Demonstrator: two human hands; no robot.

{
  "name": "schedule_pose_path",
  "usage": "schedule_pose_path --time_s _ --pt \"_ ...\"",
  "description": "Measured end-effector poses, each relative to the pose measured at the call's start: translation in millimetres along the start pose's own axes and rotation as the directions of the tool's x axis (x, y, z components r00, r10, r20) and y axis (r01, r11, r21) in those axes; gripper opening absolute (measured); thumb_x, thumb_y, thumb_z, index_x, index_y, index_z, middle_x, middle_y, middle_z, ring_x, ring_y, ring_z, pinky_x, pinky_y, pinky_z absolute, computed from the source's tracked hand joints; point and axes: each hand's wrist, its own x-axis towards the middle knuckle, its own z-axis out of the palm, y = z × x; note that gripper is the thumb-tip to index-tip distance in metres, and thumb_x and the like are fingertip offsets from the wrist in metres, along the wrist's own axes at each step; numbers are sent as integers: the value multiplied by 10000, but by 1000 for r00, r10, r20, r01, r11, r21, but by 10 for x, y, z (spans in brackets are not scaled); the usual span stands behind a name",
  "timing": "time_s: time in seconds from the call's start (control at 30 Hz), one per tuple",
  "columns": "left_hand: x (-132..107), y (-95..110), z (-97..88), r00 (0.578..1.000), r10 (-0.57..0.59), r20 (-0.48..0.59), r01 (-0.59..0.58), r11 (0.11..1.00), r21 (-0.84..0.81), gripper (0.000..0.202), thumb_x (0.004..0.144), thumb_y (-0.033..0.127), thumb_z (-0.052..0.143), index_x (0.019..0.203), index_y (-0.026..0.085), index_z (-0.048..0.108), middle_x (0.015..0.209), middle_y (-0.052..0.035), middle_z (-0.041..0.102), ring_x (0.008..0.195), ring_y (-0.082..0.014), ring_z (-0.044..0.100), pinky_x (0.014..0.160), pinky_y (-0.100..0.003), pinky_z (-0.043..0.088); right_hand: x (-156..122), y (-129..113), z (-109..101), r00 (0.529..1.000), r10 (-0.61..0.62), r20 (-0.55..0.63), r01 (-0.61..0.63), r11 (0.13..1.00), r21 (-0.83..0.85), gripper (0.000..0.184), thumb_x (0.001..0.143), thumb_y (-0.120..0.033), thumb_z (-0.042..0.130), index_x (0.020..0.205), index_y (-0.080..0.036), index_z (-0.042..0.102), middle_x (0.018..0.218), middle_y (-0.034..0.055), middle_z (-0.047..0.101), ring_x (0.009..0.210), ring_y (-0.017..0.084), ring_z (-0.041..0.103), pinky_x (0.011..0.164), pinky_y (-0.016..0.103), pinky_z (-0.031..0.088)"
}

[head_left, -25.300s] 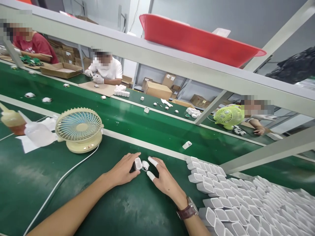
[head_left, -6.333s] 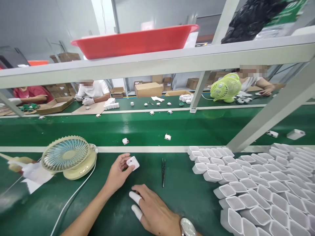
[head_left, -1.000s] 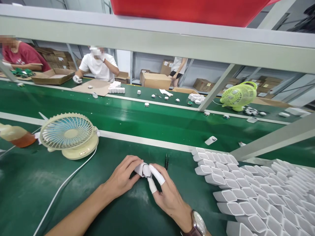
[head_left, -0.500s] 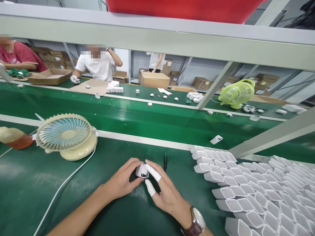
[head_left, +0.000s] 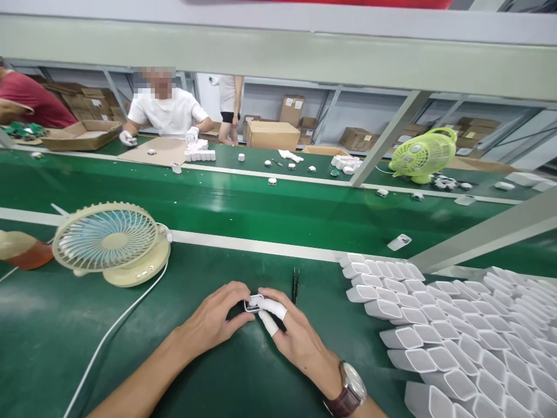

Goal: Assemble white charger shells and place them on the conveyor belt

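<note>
Between my two hands is a small white plastic housing (head_left: 254, 304), its open end with a dark inside facing me. My left hand (head_left: 221, 316) grips its left side between thumb and fingers. On the other side, my right hand (head_left: 292, 331), with white finger cots on thumb and index finger, holds the housing's right edge; the index fingertip presses at the opening. What lies inside is mostly hidden by that finger. Black tweezers (head_left: 296, 284) lie on the green table just beyond my right hand.
Rows of white open housings (head_left: 461, 342) stand on the right. A cream fan (head_left: 115, 241) with a white cable is at left, beside a bottle of orange liquid (head_left: 26, 251). Past the white edge runs a green conveyor (head_left: 243, 215) carrying small parts. Co-workers sit opposite.
The housing has tilted so its opening shows more, and my right index finger now reaches into that opening. Parts on the conveyor have shifted right. A co-worker's raised hand has come down.
</note>
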Motion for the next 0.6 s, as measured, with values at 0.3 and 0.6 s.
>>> schedule_pose_path --time_s 0.3,0.6 --pt "41 7 -47 997 53 49 -56 997 52 141 1000 239 590 1132 200 623 1161 -101 659 1009 -185 708 864 -276 593 -49 76 35 1000 -16 15 17 998 -58 413 1002 -99 495 1382 -253 539 1394 108 590 1271 226 614 1069 390 567" --pt "59 40 -34 1000 13 24 -12 999 -32 107 999 231 598 1083 195 653 1129 -97 687 977 -174 704 866 -268 563 -23 57 43 999 -40 -2 40 997 -67 418 994 -96 495 1378 -253 540 1338 116 616 1241 241 635 1050 408 580"
